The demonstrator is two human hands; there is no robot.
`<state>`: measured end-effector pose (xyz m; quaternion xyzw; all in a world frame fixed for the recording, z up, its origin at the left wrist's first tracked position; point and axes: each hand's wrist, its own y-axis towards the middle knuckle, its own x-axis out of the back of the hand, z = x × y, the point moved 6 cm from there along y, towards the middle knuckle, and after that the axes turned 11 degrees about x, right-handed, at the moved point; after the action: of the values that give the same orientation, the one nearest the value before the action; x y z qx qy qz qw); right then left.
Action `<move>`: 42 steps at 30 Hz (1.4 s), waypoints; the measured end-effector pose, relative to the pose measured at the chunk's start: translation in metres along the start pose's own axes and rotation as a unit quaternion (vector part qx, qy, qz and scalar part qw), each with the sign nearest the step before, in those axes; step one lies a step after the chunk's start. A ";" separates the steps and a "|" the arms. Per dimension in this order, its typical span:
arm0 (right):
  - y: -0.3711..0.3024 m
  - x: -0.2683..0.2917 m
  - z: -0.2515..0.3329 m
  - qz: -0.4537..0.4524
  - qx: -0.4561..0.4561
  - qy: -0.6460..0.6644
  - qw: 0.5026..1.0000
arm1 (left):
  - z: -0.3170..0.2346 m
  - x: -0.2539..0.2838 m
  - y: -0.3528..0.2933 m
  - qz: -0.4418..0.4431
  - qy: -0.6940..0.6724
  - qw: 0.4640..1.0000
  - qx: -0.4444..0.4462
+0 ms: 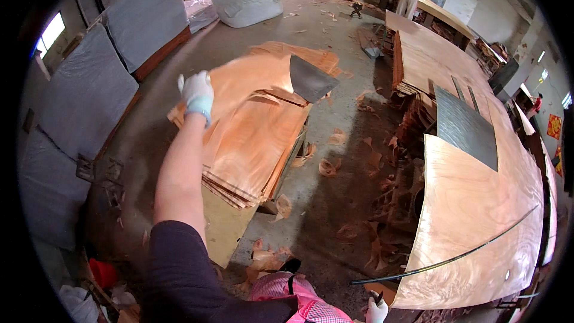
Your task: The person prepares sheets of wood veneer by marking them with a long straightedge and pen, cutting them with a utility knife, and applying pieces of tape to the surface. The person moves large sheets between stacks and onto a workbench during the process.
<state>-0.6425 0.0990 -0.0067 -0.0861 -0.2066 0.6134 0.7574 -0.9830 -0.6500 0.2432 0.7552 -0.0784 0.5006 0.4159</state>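
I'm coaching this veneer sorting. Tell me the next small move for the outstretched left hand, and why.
Probably lower the top veneer sheet flat onto the veneer stack and let go. The gloved left hand is at the sheet's left edge, which looks raised above the pile; whether its grip is closed cannot be told. The right hand is low, by the large sheet.

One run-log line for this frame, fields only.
left hand: gloved, lifting veneer sheet off veneer stack | right hand: gloved, low by large veneer sheet
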 end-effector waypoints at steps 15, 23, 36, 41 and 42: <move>-0.013 -0.032 0.024 0.088 -0.006 -0.060 0.994 | -0.239 0.238 -0.029 -0.247 -0.132 0.874 -0.397; -0.047 0.039 -0.033 0.056 0.107 -0.123 0.985 | -0.418 0.348 -0.193 -0.261 -0.307 0.756 -0.516; -0.191 0.318 -0.159 -0.169 0.001 0.060 0.984 | -0.635 0.541 -0.523 -0.289 -0.436 0.644 -0.558; -0.247 0.435 -0.203 -0.304 -0.040 0.098 0.947 | -0.742 0.574 -0.636 -0.286 -0.403 0.677 -0.546; -0.256 0.455 -0.218 -0.338 -0.086 0.086 0.933 | -0.760 0.585 -0.659 -0.258 -0.414 0.678 -0.550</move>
<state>-0.2490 0.5051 -0.0106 -0.1288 -0.2096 0.2914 0.9244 -0.8707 0.4846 0.4776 0.5110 -0.3052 -0.1235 0.7940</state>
